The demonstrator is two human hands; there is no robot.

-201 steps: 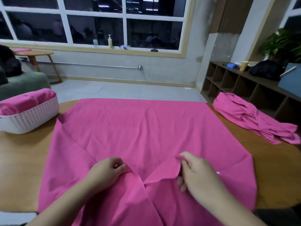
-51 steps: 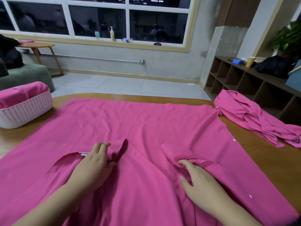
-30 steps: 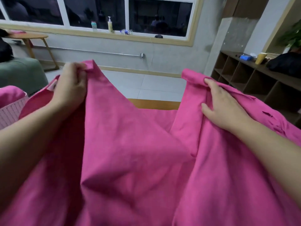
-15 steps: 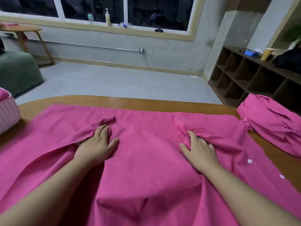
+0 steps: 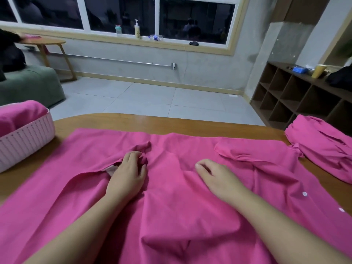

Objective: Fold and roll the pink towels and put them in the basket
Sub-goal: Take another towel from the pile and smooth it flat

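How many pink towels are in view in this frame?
3: one pink towel spread on the wooden table under both hands, one crumpled pink towel at the table's right edge, one in the white basket. More may be hidden inside.

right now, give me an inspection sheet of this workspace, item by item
surface: wooden table, mostly covered by cloth.
job's things: pink towel spread flat, near part folded over, wrinkled; basket at the left, already holding pink cloth; second pink towel bunched at the right.
clutter: nothing seen on the table.
grippers: left hand rests on the towel, fingertips at a raised fold; right hand rests on the towel, fingers loosely curled, gripping nothing.
cables: a white cord hangs from the window sill to the wall socket.
surroundings: cubby shelf at the right, green sofa and side table at the left, bottles on the sill.
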